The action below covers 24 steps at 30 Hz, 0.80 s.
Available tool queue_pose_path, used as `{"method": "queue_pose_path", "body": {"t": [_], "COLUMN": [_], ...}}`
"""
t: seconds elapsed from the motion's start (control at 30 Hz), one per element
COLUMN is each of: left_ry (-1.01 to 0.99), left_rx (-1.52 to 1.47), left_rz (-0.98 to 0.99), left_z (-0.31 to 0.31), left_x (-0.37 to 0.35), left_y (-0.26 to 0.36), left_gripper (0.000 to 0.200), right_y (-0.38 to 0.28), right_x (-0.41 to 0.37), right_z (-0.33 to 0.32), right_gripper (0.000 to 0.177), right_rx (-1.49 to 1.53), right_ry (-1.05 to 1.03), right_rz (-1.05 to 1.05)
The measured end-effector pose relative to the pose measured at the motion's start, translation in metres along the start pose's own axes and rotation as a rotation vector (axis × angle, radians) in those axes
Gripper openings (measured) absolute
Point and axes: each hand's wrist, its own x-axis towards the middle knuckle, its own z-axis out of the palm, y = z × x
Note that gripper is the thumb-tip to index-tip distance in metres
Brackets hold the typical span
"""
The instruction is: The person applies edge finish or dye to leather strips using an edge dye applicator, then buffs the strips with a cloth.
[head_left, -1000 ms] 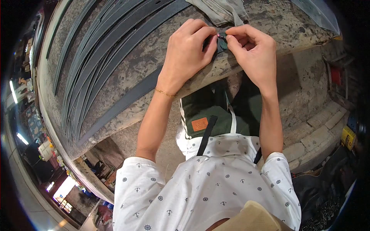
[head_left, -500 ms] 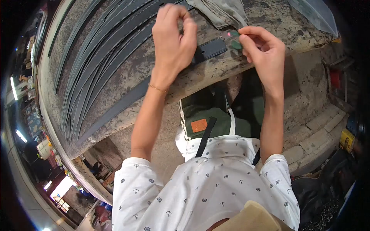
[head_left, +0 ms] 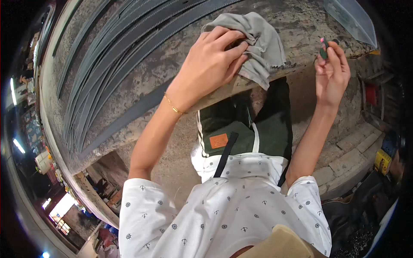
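My left hand [head_left: 214,60], with a thin gold bracelet at the wrist, closes on a crumpled grey cloth [head_left: 263,39]. The cloth lies over the end of a dark stitched strap [head_left: 129,118] along the bench's near edge, so that end is hidden. Off to the right, my right hand [head_left: 333,75] is raised at the bench edge and pinches a small dark green object [head_left: 323,51] with a pink spot at its top. Its kind is too small to make out.
Several dark straps with stitched edges [head_left: 124,47] lie curved across the left of the stained bench [head_left: 301,30]. A clear plastic container [head_left: 352,21] stands at the back right. A yellow box [head_left: 383,162] sits low at the far right.
My left hand has taken hold of the cloth and brought it nearer, over the strap's end. My right hand has moved right, away from the strap, with the green object.
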Motion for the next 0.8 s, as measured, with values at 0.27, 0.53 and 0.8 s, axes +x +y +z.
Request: {"method": "queue_pose_path", "body": {"t": [0.27,0.53,0.8], "left_ry": [0.110,0.330,0.081], "left_rx": [0.177,0.212,0.312], "left_rz": [0.013,-0.436,-0.320], "left_z": [0.012,-0.044,-0.040], "left_x": [-0.006,-0.037,-0.067], "left_y": [0.009,-0.009,-0.031], "left_gripper": [0.013,0.016,0.032], "right_y": [0.006,0.035,0.038], "right_x": [0.011,0.028,0.019], "right_z": [0.028,0.061,0.069], "right_gripper": [0.018,0.021,0.010], "right_rx": [-0.006,-0.418,-0.810], "right_ry": [-0.080,-0.163,-0.419], "right_rz": [-0.010,-0.004,-0.064]}}
